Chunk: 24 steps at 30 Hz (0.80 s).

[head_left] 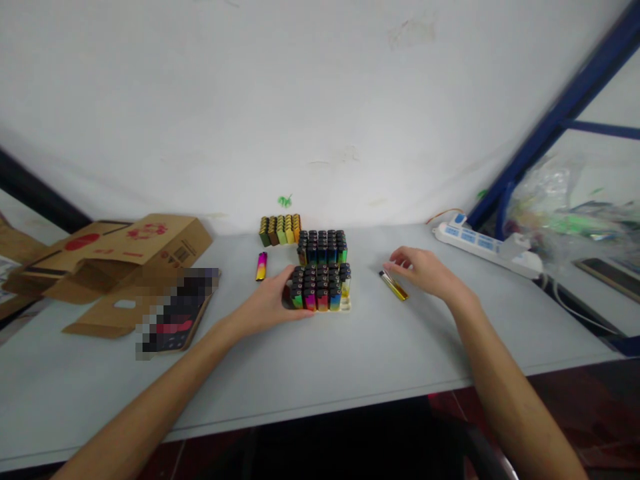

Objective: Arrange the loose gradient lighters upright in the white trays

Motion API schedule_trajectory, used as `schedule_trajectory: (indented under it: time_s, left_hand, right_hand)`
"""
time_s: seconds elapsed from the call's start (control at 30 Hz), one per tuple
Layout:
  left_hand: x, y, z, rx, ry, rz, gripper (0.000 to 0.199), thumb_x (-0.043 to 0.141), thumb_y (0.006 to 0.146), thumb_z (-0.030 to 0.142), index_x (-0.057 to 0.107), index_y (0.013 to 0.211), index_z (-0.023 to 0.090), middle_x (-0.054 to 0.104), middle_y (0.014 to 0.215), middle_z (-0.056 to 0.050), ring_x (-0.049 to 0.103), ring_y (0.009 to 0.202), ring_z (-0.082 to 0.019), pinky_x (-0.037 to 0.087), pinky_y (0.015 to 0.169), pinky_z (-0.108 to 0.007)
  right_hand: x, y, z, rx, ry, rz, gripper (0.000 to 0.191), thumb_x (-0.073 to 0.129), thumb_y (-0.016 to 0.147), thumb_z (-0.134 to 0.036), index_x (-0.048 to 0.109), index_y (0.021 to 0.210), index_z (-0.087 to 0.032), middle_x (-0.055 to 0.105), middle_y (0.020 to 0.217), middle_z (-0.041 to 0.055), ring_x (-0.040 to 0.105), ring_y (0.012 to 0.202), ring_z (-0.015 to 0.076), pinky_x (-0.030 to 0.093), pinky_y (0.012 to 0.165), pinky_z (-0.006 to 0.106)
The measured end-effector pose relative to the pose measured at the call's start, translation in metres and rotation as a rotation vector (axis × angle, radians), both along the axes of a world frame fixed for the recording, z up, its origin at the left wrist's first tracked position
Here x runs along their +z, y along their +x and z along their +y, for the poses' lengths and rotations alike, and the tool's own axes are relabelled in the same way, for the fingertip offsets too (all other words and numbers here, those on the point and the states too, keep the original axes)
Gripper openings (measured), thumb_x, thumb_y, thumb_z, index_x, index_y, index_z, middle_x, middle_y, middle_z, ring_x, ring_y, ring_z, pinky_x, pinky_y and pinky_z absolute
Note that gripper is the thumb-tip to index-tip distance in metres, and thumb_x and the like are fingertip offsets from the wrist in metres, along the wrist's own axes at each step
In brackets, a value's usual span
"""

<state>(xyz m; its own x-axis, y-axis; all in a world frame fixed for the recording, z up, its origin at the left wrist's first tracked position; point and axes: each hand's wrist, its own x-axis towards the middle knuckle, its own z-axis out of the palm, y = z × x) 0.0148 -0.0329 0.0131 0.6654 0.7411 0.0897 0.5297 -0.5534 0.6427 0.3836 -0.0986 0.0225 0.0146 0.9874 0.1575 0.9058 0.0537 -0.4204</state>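
My left hand [270, 298] is closed around the left side of a pale tray [345, 306] filled with upright lighters [316, 288] in several colours with black tops. At the tray's right end some slots hold no lighter. A single gold lighter [395, 286] lies slantwise on the table to the right. My right hand [419, 268] hovers at its dark-topped end, fingers curved and apart; whether a fingertip touches it I cannot tell. Directly behind the tray stands another block of black-topped lighters [323, 248].
Gold-topped lighters [280, 230] stand by the wall, with a pink-yellow lighter [261, 266] lying in front. Left are an open cardboard box [165, 243] and a partly blurred dark flat object [183, 313]. A white power strip [485, 248] lies right, near a blue frame [530, 143].
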Motion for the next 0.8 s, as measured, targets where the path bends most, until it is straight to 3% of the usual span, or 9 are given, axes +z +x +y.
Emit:
schedule_trajectory:
  time_s: [0.13, 0.3, 0.4, 0.57, 0.7, 0.8]
  left_hand:
    - [0.0, 0.0, 0.0, 0.004, -0.021, -0.001, 0.072, 0.085, 0.07, 0.06, 0.054, 0.121, 0.019, 0.075, 0.112, -0.009, 0.072, 0.099, -0.033, 0.058, 0.078, -0.04]
    - [0.001, 0.0, -0.001, 0.001, -0.008, -0.002, 0.071, 0.084, 0.072, 0.057, 0.054, 0.124, 0.02, 0.075, 0.115, -0.008, 0.072, 0.102, -0.032, 0.058, 0.083, -0.04]
    - [0.002, 0.0, -0.001, 0.01, -0.014, 0.006, 0.07, 0.084, 0.071, 0.056, 0.054, 0.124, 0.019, 0.075, 0.112, -0.007, 0.073, 0.101, -0.032, 0.058, 0.081, -0.039]
    - [0.003, 0.0, -0.002, 0.001, 0.017, 0.015, 0.065, 0.084, 0.072, 0.055, 0.055, 0.118, 0.019, 0.074, 0.109, -0.006, 0.072, 0.1, -0.03, 0.057, 0.082, -0.037]
    - [0.004, 0.0, -0.002, 0.001, 0.011, 0.018, 0.066, 0.084, 0.073, 0.056, 0.055, 0.119, 0.019, 0.073, 0.113, -0.007, 0.071, 0.104, -0.032, 0.057, 0.084, -0.038]
    - [0.003, 0.0, -0.002, -0.009, -0.005, -0.006, 0.07, 0.085, 0.072, 0.057, 0.055, 0.122, 0.019, 0.073, 0.117, -0.009, 0.07, 0.107, -0.033, 0.057, 0.086, -0.04]
  right_hand:
    - [-0.007, -0.007, -0.001, 0.008, -0.179, -0.016, 0.024, 0.076, 0.089, -0.04, 0.071, 0.096, -0.018, 0.077, 0.085, 0.0072, 0.068, 0.071, 0.0196, 0.049, 0.065, 0.028]
    - [-0.002, -0.019, 0.002, 0.133, -0.096, -0.052, 0.02, 0.065, 0.094, -0.035, 0.065, 0.081, -0.019, 0.074, 0.081, 0.0075, 0.065, 0.07, 0.0202, 0.044, 0.067, 0.03]
    - [0.004, -0.025, 0.0, 0.162, -0.026, 0.117, 0.029, 0.054, 0.102, -0.039, 0.056, 0.079, -0.021, 0.071, 0.076, 0.0055, 0.066, 0.068, 0.0191, 0.046, 0.068, 0.03]
    - [0.007, -0.04, -0.005, 0.245, -0.068, 0.504, 0.035, 0.047, 0.106, -0.052, 0.047, 0.086, -0.024, 0.063, 0.071, -0.0019, 0.057, 0.055, 0.0125, 0.044, 0.055, 0.026]
    - [0.004, -0.05, -0.007, 0.278, -0.05, 0.628, 0.04, 0.049, 0.104, -0.058, 0.042, 0.084, -0.024, 0.046, 0.068, -0.0064, 0.047, 0.056, 0.0104, 0.041, 0.054, 0.024]
    - [0.004, -0.056, -0.006, 0.286, -0.025, 0.612, 0.045, 0.047, 0.103, -0.063, 0.043, 0.081, -0.024, 0.044, 0.068, -0.0058, 0.044, 0.058, 0.0111, 0.038, 0.055, 0.025]
